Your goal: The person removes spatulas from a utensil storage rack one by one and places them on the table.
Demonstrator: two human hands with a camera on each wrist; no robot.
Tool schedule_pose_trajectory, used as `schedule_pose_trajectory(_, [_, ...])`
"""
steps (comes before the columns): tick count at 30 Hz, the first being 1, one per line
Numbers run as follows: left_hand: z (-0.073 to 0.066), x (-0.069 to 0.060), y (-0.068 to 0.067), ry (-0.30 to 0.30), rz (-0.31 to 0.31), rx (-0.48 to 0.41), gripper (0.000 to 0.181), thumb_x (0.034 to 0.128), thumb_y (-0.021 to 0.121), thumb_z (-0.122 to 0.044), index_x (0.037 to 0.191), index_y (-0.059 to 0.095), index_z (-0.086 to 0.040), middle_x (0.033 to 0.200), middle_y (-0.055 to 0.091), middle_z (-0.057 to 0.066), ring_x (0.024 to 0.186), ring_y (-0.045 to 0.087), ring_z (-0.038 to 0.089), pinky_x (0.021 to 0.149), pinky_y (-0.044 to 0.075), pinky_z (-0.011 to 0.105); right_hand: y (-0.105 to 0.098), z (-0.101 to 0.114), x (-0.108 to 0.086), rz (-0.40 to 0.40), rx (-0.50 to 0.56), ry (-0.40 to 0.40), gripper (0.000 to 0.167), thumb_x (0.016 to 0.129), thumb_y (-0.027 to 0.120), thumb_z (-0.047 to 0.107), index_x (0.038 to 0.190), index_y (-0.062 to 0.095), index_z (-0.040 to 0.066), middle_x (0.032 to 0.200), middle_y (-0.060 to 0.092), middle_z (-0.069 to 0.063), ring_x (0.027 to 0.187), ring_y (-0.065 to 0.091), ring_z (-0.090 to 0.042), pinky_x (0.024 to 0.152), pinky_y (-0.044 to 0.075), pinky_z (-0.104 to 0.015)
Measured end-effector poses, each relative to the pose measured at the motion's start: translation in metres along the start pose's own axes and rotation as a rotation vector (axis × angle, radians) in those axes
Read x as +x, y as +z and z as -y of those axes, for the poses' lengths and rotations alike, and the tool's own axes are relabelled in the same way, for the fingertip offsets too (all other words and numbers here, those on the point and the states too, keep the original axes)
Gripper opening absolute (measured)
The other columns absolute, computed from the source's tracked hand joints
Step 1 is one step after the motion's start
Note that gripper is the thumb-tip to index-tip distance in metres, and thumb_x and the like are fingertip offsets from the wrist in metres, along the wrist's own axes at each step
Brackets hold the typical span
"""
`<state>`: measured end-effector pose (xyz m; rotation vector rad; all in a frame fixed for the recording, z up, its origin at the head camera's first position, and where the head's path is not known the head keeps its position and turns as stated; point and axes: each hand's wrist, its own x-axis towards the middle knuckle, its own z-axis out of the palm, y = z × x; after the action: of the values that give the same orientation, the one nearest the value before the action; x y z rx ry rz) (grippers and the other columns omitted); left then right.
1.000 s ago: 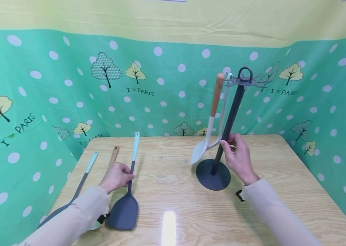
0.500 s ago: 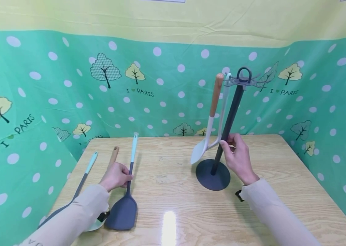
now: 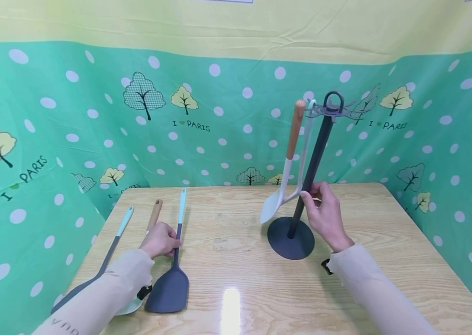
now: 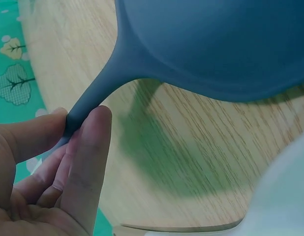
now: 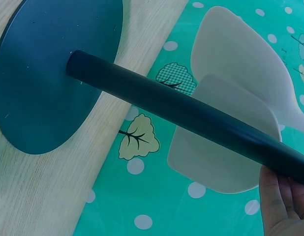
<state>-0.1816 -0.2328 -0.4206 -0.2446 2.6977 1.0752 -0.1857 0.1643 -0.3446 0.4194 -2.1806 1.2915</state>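
Observation:
My left hand (image 3: 160, 240) pinches the dark shaft of a turner (image 3: 170, 289) with a light blue handle; in the left wrist view, thumb and fingers (image 4: 93, 142) close on its neck (image 4: 95, 93). My right hand (image 3: 326, 215) grips the black pole (image 3: 316, 153) of a stand, whose round base (image 3: 290, 246) is on the table. Two light-headed utensils hang from the stand's hook ring (image 3: 334, 111) on its left side, one with a brown handle (image 3: 296, 128). Their pale heads (image 5: 216, 147) show behind the pole in the right wrist view.
Left of the turner lie a dark utensil with a light blue handle (image 3: 124, 220) and a brown-handled one (image 3: 155, 213), both partly hidden by my left arm. Green patterned cloth (image 3: 219, 153) stands behind the wooden table (image 3: 227, 223) and at its sides.
The turner's handle end has come down slightly towards me and to the left, while its head stays about where it was. My right hand and the stand have not visibly moved.

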Motion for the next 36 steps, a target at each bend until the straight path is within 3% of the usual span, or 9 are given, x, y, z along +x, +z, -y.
schedule_pose_trajectory(11, [0.0037,0.0087,0.0046,-0.004,0.014,0.122,0.02,0.0811,0.073,-0.005,0.068,0.058,-0.002,0.058,0.061,0.01,0.048,0.064,0.017,0.047,0.053,0.025,-0.0003,-0.0012,0.0,0.0,-0.002,0.0,0.014,0.091,0.059,-0.002,0.1,0.052,-0.01,0.089,0.059,-0.02,0.084,0.065,-0.03,0.072,0.05,-0.012])
schedule_pose_trajectory(22, [0.001,0.0096,0.0068,-0.01,0.023,0.201,0.018,0.0821,0.071,-0.005,0.075,0.056,0.0,0.06,0.061,0.009,0.05,0.065,0.018,0.048,0.054,0.026,-0.0003,-0.0007,0.0003,-0.003,0.001,0.006,0.014,0.091,0.059,-0.002,0.1,0.052,-0.01,0.089,0.059,-0.02,0.085,0.065,-0.03,0.072,0.051,-0.015])
schedule_pose_trajectory(36, [0.0028,0.0095,0.0101,0.008,0.02,0.267,0.02,0.0811,0.071,-0.005,0.064,0.061,-0.001,0.054,0.061,0.008,0.047,0.063,0.016,0.045,0.052,0.025,0.0002,-0.0025,0.0004,-0.009,-0.007,0.002,0.013,0.091,0.06,-0.002,0.1,0.052,-0.009,0.088,0.06,-0.019,0.083,0.065,-0.029,0.072,0.051,-0.014])
